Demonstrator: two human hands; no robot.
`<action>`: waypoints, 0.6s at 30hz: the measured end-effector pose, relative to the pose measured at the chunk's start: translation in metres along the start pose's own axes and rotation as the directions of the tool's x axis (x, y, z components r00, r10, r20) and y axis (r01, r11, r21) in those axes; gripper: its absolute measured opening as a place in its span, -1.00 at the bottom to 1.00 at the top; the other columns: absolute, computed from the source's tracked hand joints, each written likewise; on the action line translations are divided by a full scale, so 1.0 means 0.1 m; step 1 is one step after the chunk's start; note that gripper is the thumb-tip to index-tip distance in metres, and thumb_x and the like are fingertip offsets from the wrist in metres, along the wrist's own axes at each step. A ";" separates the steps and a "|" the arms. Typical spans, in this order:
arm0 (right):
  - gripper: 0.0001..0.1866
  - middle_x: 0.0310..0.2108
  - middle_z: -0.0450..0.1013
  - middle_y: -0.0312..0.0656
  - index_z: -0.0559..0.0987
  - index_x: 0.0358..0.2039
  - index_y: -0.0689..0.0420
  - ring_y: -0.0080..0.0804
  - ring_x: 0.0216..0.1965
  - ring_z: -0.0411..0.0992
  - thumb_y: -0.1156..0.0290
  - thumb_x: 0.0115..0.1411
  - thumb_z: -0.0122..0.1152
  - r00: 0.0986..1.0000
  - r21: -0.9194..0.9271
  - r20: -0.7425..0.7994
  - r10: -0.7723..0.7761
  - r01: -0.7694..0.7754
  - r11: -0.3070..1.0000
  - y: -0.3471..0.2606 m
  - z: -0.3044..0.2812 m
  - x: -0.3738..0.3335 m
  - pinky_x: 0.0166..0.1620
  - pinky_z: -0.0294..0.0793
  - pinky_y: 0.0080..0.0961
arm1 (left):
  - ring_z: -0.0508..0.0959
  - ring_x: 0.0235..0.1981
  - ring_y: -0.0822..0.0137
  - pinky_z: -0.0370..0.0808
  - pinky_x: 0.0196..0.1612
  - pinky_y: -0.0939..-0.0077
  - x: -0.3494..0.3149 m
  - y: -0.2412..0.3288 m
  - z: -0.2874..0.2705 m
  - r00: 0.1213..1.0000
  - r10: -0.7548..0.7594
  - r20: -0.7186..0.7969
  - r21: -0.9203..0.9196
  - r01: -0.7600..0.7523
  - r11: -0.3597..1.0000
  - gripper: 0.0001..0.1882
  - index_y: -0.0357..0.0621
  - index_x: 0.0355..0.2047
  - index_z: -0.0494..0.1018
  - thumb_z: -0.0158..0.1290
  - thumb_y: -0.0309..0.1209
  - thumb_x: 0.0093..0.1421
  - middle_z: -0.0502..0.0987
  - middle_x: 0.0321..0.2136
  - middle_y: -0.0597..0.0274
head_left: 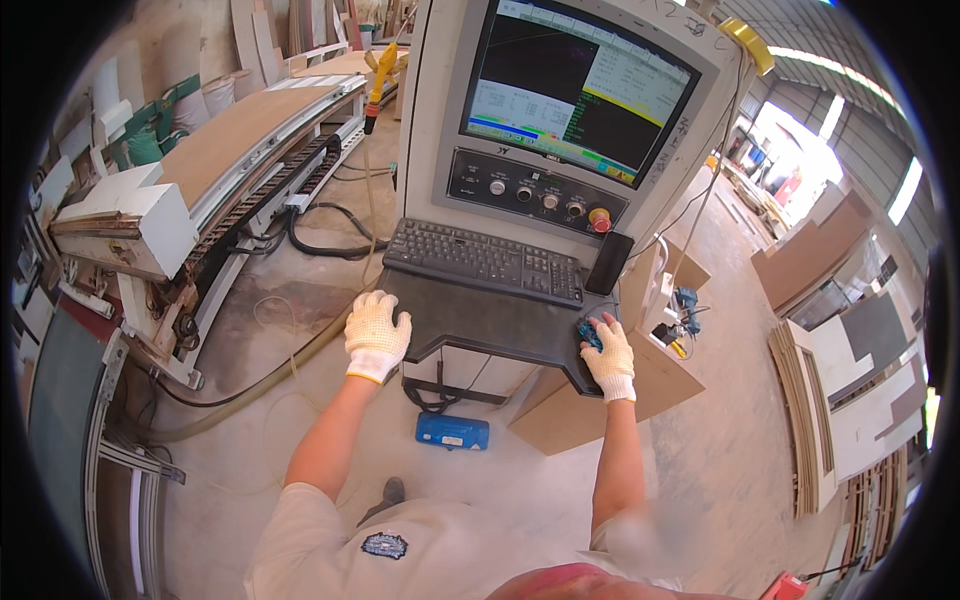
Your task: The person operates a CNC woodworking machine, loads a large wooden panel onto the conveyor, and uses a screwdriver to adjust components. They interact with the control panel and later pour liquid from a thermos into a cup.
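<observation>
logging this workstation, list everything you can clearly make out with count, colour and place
console: 1, pale, ahead
screen: 1, multicoloured, in the console
control panel: 1, black, below the screen
mushroom button: 1, red, control panel's right end
desk: 1, black, before the console
keyboard: 1, black, on the desk
phone-like item: 1, black, right of the keyboard
mouse-like item: 1, blue and dark, desk's right side
machine: 1, white, left
sheet: 1, brown, on the machine
hanging device: 1, yellow, left of the console
case: 1, blue, below the desk
boards: several, brown and pale, right
left grip: 1, cream-gloved, desk's left edge
right grip: 1, cream-gloved, over the mouse-like item
</observation>
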State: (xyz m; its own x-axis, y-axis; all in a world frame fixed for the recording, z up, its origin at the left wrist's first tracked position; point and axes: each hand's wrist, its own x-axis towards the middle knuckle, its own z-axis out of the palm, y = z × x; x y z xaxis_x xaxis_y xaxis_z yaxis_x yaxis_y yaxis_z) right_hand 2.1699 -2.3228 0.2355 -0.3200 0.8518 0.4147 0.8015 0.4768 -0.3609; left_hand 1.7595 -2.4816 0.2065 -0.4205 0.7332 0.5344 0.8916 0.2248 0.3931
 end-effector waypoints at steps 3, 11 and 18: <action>-0.47 0.29 0.40 -0.13 0.64 0.10 -0.04 -0.03 0.24 0.41 0.31 0.05 0.41 0.996 -0.008 0.028 -0.083 0.084 0.996 -0.02 0.02 -0.01 0.23 0.46 -0.16 | 0.45 0.14 0.01 0.47 0.14 0.05 0.00 -0.01 0.00 1.000 -0.003 0.016 -0.002 0.003 1.000 -0.68 -0.12 -0.13 0.56 0.21 -0.21 0.19 0.54 -0.03 0.15; -0.51 0.27 0.41 -0.15 0.66 0.07 -0.05 -0.04 0.22 0.42 0.31 0.06 0.37 0.999 -0.044 0.018 -0.048 0.049 0.998 -0.04 0.05 -0.06 0.19 0.47 -0.12 | 0.44 0.16 0.03 0.47 0.14 0.05 -0.01 -0.03 0.03 1.000 -0.005 -0.009 -0.008 0.005 1.000 -0.68 -0.12 -0.13 0.57 0.21 -0.21 0.19 0.53 -0.01 0.14; -0.51 0.26 0.42 -0.17 0.66 0.07 -0.07 -0.05 0.22 0.42 0.29 0.06 0.37 0.999 -0.066 0.003 -0.053 0.053 0.996 -0.03 0.05 -0.06 0.18 0.48 -0.10 | 0.44 0.16 0.03 0.47 0.14 0.06 -0.01 -0.02 0.03 1.000 -0.002 -0.005 0.009 0.002 1.000 -0.68 -0.12 -0.12 0.57 0.21 -0.22 0.18 0.54 -0.01 0.15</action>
State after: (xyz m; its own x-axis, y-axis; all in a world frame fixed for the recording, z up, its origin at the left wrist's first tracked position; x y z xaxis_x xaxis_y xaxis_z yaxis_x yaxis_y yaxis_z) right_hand 2.1674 -2.3283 0.2299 -0.3634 0.8258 0.4312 0.8151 0.5060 -0.2821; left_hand 1.7588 -2.4808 0.2036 -0.4232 0.7297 0.5371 0.8922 0.2323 0.3873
